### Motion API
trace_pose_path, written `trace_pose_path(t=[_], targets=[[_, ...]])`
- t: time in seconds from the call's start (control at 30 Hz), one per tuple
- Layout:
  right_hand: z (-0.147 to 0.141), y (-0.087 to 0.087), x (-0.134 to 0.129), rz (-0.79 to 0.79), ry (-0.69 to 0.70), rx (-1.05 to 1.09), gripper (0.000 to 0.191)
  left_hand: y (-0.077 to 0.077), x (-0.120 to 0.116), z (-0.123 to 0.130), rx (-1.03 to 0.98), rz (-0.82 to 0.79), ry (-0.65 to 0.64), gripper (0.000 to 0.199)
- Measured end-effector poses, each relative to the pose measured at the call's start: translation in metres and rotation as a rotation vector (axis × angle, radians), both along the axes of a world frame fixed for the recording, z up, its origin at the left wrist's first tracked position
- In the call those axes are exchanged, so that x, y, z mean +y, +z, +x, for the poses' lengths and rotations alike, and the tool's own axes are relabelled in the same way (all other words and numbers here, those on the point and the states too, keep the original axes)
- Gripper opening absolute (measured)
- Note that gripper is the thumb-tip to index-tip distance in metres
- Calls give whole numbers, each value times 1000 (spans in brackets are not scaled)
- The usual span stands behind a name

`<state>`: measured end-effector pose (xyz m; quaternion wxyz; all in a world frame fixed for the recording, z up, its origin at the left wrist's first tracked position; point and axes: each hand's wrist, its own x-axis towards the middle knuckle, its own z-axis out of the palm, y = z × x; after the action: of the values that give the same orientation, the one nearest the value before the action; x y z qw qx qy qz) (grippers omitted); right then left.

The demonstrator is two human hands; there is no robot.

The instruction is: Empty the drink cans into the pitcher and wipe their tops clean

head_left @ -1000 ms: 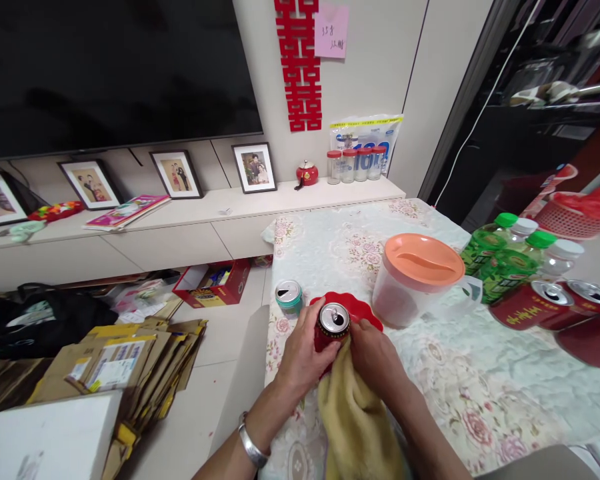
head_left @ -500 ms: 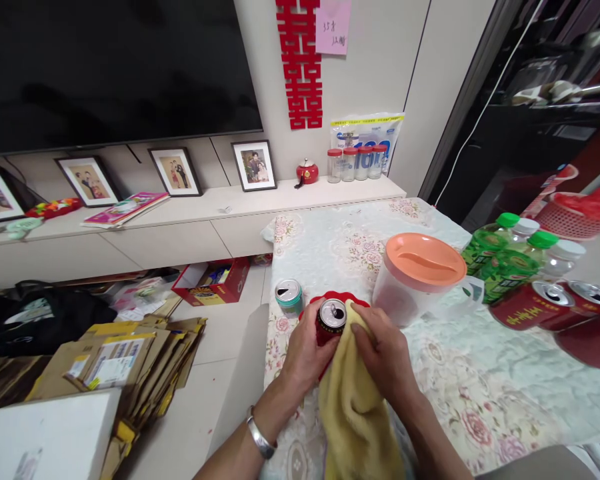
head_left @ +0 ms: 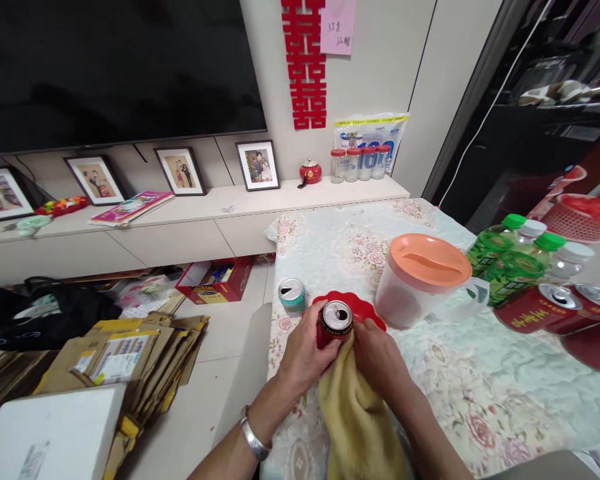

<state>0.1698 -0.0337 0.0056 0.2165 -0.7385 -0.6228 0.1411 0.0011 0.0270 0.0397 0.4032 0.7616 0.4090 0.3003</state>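
My left hand (head_left: 301, 353) is wrapped round a dark red drink can (head_left: 336, 320), whose silver top shows an open mouth hole. In my right hand (head_left: 380, 350) is a bunched yellow cloth (head_left: 360, 420), pressed against the can's right side; its fingertips are partly hidden. The cloth hangs down toward me over the table edge. Beneath and behind the can lies a red scalloped plate (head_left: 369, 308). A small teal can (head_left: 293, 298), opened too, stands left of the plate.
A pitcher with an orange lid (head_left: 430, 260) stands right of the plate. Farther right are green-labelled bottles (head_left: 517, 273) and several red cans (head_left: 537, 307). A floral cloth (head_left: 475, 393) covers the table. Flattened cardboard (head_left: 165, 360) lies on the floor at left.
My right hand and the cloth have slid lower on the can's side, leaving its top rim and more of the red plate showing. The view has shifted slightly.
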Motion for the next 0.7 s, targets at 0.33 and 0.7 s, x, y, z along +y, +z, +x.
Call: trace_pose_path(t=[0.33,0.7], targets=[[13,31,-16,277,40,304,28,4,0,6,30,63,44,64],[5,13,-5,472,-17,219,35,-4,-3,8,-98,-41,6,61]])
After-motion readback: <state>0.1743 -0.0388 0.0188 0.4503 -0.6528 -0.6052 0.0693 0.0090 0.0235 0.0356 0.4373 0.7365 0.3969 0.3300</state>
